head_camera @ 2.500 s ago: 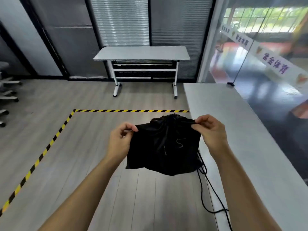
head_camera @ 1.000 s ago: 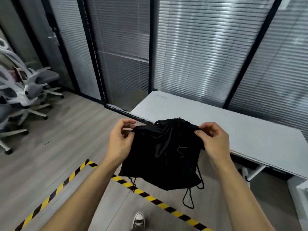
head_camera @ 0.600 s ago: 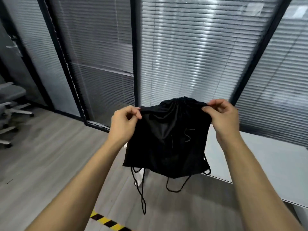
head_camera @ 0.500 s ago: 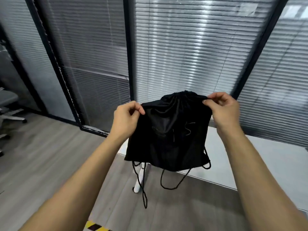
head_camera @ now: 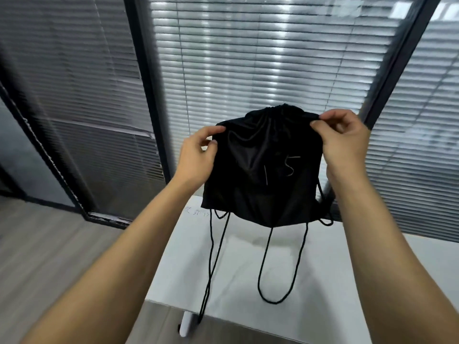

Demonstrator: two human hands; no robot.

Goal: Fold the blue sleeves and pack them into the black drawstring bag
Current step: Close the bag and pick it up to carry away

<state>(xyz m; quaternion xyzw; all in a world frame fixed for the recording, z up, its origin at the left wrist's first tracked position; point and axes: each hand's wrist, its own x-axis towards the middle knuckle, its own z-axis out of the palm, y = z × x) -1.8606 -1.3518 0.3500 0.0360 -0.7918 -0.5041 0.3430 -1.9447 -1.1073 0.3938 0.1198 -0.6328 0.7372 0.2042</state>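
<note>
Since half a second ago: view swung further over a white table [head_camera: 347, 281], now directly below both hands; floor tape gone from sight. Black drawstring bag [head_camera: 263, 170] carried along, same grip at both top corners, mouth cinched shut and puckered at centre top. Judged meaning: packing probably finished, with the bag being brought to the table for set-down. Blue sleeves not visible anywhere, so presumably inside; cannot confirm.

Left hand [head_camera: 196, 157] pinched on upper left corner of the bag, thumb and forefinger closed over the hem. Right hand [head_camera: 345, 142] pinched on upper right corner, slightly higher than the left. Hands apart, the bag's width between them, bag hanging clear above the table.

Materials:
- Bag fabric thin, smooth, slight sheen, creased in soft folds radiating from the gathered neck; lower half bulged and rounded, suggesting soft contents.
- "15" handwritten in pale marker on the front panel, nearer the right hand.
- Cords [head_camera: 280, 264] thin, round, black, limp; one long loop dangling below centre, a doubled strand below the left hand reaching past the table edge.
- Table top matte, flat, hard.
</note>
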